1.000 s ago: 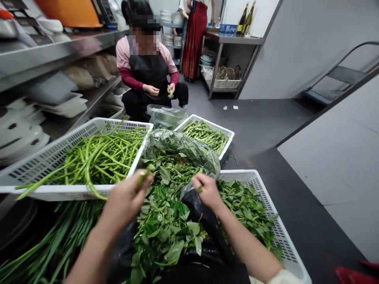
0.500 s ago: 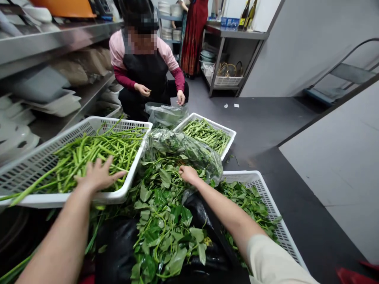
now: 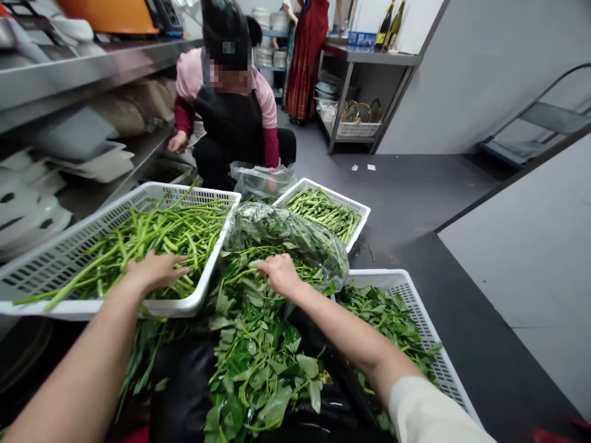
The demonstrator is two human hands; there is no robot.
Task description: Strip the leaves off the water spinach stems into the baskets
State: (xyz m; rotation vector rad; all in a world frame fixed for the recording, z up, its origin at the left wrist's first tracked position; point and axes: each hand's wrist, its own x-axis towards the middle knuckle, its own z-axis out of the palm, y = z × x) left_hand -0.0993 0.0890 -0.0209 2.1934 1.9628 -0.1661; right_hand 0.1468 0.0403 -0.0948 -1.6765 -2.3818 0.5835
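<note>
My left hand (image 3: 159, 272) is over the white basket (image 3: 196, 301) of cut green stems (image 3: 152, 231), its fingers stretched out to the right, nothing seen in them. Over the heap of leafy greens (image 3: 252, 357), my right hand (image 3: 279, 274) is closed, thumb and fingers pinching a green stem that sticks out to the left. The heap lies across black plastic at my lap and runs up into a clear plastic bag (image 3: 295, 231), partly filled with the same greens.
A white basket (image 3: 413, 307) of leaves stands at the right, and a smaller basket (image 3: 364, 215) of green beans farther back. Facing me, a person (image 3: 231, 117) in a black apron crouches behind another clear bag. Steel shelves (image 3: 92, 61) line the left; a grey partition rises at right.
My left hand has turned, its spread fingers now pointing right. My right hand has shifted slightly left with a stem. The co-worker's hands have moved apart, one to the shelf side, one into the bag.
</note>
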